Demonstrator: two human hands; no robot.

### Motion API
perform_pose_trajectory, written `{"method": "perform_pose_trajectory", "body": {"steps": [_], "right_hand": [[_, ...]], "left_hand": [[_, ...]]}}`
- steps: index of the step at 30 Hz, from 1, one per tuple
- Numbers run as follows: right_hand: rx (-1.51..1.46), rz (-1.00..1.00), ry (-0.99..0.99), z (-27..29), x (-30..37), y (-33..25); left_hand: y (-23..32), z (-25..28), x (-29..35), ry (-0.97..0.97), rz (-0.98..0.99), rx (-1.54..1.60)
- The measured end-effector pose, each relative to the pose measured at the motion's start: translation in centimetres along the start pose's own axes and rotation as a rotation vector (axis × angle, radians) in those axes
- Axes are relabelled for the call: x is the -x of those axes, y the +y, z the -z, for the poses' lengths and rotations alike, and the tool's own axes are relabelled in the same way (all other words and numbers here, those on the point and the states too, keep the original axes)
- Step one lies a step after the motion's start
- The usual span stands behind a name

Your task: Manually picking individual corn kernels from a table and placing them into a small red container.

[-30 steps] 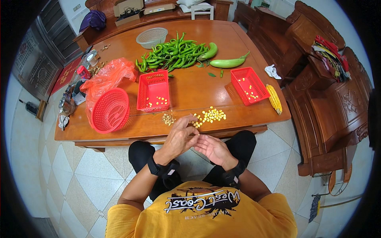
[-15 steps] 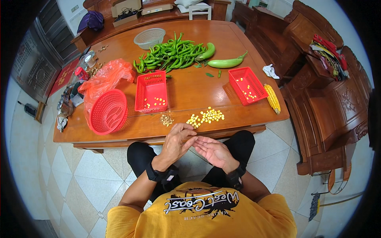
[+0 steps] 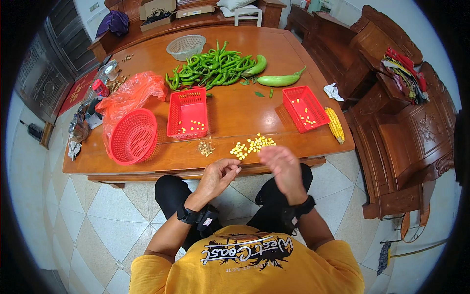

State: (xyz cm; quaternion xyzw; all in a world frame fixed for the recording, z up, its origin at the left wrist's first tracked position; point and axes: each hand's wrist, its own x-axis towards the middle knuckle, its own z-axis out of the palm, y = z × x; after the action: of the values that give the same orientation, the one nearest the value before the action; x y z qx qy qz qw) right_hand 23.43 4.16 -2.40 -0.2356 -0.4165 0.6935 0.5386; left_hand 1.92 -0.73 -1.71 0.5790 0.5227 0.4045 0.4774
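Observation:
My left hand (image 3: 217,177) is at the table's front edge, thumb and fingers pinched together; whatever may be between them is too small to make out. To its right, my right hand (image 3: 284,169) is raised near the edge, fingers stretched out and slightly blurred, with nothing visible in it. Just beyond the hands lies a loose pile of yellow corn kernels (image 3: 254,144). A small heap of brownish bits (image 3: 205,148) sits left of them. Scattered kernels lie inside the left red basket (image 3: 187,105) and the right red basket (image 3: 298,94).
A round red colander (image 3: 133,137) and a crumpled orange plastic bag (image 3: 132,93) occupy the left side. Green peppers (image 3: 210,68) are piled at the back beside a pale green eggplant (image 3: 279,80) and a grey basket (image 3: 186,46). A corn cob (image 3: 335,125) rests by the right edge.
My hands have come apart: the right has moved up and to the right, toward the kernels. My left stays near its place, its fingers now pinched.

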Motion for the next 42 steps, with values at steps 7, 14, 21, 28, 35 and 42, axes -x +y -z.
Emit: {"method": "perform_pose_trajectory", "body": {"steps": [7,14,21,28,35,42], "right_hand": [[1.167,0.545,0.257,5.9,-7.0,-8.2],[1.550,0.738,0.229,3.9,-5.1,-9.1],[0.675,-0.005,-0.053,2.1,0.1,-1.9],[1.045,0.145,0.046,1.2,-0.2,-1.2],[1.406,0.331,-0.101,0.2,-3.0,0.2],[1.543,0.322,-0.110,-0.4,-3.2,0.6]], "left_hand": [[-0.7,-0.1,-0.3,0.129,-0.153,-0.155],[-0.7,0.0,-0.7,0.166,-0.194,-0.240],[-0.2,-0.8,-2.4,0.218,-0.376,-0.441],[-0.1,-1.4,-2.8,0.247,-0.397,-0.489],[-0.3,-1.3,-2.3,0.249,-0.377,-0.441],[-0.7,-1.1,-1.0,0.130,-0.194,-0.266]]}}
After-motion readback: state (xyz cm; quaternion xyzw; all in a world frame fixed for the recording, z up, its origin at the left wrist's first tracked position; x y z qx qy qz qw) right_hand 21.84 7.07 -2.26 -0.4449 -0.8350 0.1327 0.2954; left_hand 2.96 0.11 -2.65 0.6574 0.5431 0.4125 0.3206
